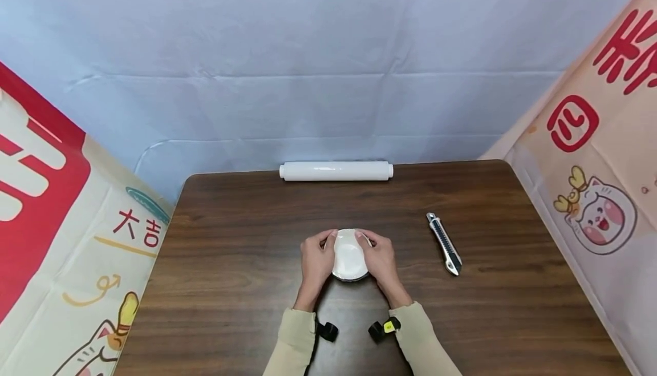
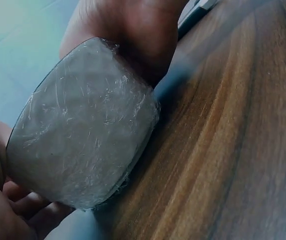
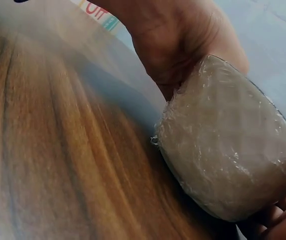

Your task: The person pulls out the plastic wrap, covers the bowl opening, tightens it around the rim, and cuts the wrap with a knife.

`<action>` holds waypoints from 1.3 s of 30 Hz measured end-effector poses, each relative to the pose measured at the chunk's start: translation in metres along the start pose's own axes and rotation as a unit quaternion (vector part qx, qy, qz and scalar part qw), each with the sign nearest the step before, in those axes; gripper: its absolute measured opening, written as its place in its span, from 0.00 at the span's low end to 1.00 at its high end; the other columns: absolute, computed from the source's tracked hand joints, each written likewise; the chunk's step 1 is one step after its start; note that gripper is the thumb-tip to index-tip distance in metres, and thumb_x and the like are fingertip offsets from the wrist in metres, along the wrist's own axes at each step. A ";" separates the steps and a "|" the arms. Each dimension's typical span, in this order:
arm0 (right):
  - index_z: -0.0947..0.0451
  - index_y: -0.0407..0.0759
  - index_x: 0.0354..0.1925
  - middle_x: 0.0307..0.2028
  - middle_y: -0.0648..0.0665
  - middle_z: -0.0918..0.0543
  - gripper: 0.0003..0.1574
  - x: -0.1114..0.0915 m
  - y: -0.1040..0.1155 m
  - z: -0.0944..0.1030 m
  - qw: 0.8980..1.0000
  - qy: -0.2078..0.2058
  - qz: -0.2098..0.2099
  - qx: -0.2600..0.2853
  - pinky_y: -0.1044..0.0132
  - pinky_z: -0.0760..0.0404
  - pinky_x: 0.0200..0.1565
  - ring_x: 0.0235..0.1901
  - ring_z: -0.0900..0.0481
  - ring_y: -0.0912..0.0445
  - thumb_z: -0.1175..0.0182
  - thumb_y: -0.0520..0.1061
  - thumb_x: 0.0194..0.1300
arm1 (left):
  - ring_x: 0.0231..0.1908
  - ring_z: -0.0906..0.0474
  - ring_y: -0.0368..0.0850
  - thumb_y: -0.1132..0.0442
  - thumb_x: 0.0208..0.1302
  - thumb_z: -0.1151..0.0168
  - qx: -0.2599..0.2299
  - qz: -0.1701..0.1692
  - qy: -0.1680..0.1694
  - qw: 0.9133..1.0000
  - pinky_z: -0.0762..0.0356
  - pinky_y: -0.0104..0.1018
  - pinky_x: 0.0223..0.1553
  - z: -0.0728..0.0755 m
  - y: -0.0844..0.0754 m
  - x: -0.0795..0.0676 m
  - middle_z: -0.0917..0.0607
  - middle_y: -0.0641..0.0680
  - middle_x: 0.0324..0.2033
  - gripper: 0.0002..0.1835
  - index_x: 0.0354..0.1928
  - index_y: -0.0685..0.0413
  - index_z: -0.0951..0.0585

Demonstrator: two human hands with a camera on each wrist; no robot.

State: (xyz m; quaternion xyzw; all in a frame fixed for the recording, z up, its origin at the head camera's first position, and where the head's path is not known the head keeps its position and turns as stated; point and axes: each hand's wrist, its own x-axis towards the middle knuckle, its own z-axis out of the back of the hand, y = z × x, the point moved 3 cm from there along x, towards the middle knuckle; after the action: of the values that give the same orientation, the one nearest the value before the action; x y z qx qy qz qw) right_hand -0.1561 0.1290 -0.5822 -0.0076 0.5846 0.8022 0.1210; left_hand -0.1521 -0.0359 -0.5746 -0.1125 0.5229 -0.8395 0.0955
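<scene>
A small round white bowl point(image 1: 349, 255) is held just in front of me, over the middle of the table. My left hand point(image 1: 316, 259) grips its left rim, thumb on top, while my right hand point(image 1: 381, 257) grips the right rim the same way. From the left wrist, the bowl's side point(image 2: 82, 125) appears covered in crinkled clear cling film; the right wrist view shows the film-covered bowl point(image 3: 233, 145) too, with a faint diamond pattern beneath. The bowl is tilted in both wrist views. Its underside is mostly hidden.
A white roll, apparently cling film point(image 1: 336, 171), lies along the back edge of the dark wooden table point(image 1: 231, 307). To the right is a utility knife point(image 1: 444, 244), lying at a slant. Printed cloth hangs at both sides, pale cloth behind.
</scene>
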 end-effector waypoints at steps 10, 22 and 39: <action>0.11 0.44 0.52 0.52 0.39 0.09 0.14 0.002 0.001 -0.004 1.000 0.021 0.011 0.017 0.70 0.22 0.40 0.42 0.18 0.58 0.36 0.49 0.76 | 0.37 0.09 0.43 0.53 0.72 0.32 -0.013 0.012 -0.002 1.000 0.13 0.37 0.38 0.004 0.002 0.002 0.05 0.52 0.37 0.11 0.44 0.50 0.07; 0.16 0.42 0.61 0.61 0.39 0.14 0.22 0.004 -0.003 -0.004 0.996 0.085 0.015 0.003 0.52 0.25 0.66 0.64 0.20 0.46 0.47 0.50 0.82 | 0.29 0.14 0.41 0.43 0.71 0.34 0.049 0.040 -0.003 0.998 0.22 0.37 0.31 0.007 0.006 -0.002 0.07 0.46 0.28 0.15 0.39 0.39 0.05; 0.17 0.30 0.57 0.56 0.30 0.13 0.32 0.012 0.003 0.028 0.996 0.058 0.003 0.071 0.72 0.21 0.54 0.56 0.13 0.52 0.54 0.55 0.86 | 0.44 0.15 0.44 0.53 0.77 0.41 -0.088 0.112 0.076 0.987 0.19 0.36 0.48 0.016 0.014 -0.006 0.08 0.55 0.44 0.17 0.51 0.55 0.09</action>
State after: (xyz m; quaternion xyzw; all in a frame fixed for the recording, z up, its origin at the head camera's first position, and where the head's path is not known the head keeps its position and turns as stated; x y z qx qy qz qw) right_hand -0.1643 0.1566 -0.5725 -0.0438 0.6464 0.7570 0.0850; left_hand -0.1409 -0.0542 -0.5808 0.0029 0.6098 -0.7804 0.1382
